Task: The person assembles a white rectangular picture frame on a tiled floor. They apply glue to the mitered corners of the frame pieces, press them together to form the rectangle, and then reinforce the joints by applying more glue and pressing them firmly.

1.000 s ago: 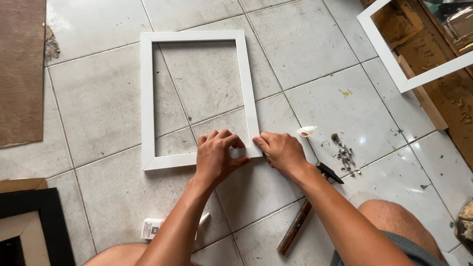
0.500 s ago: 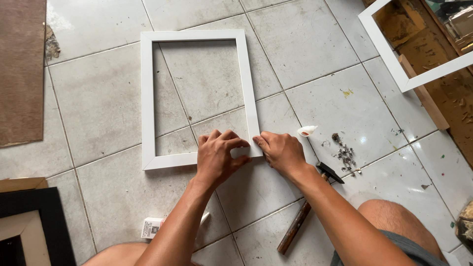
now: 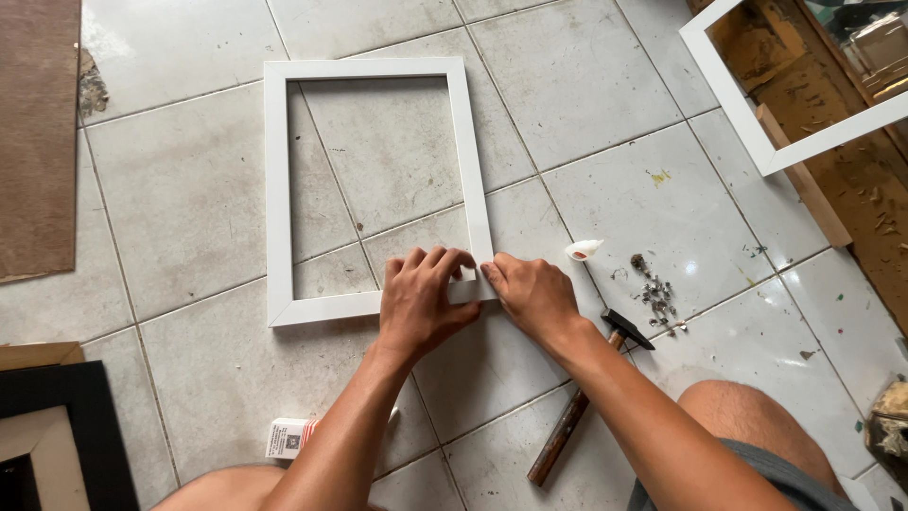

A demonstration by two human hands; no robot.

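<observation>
I press my left hand [image 3: 423, 303] and right hand [image 3: 532, 295] onto the near right corner of the white frame [image 3: 276, 189], fingers pinching it; a hammer [image 3: 577, 407] lies just beside on the tiled floor [image 3: 189, 189].

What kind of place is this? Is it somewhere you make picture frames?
Probably a small frame-making workshop, worked on a tiled floor. Both hands press a corner of a white frame, a hammer lies nearby, and another white frame and a black frame wait.

Matt white frame [image 3: 281, 189], glossy tiled floor [image 3: 605, 123], wooden-handled hammer [image 3: 572, 421]
</observation>
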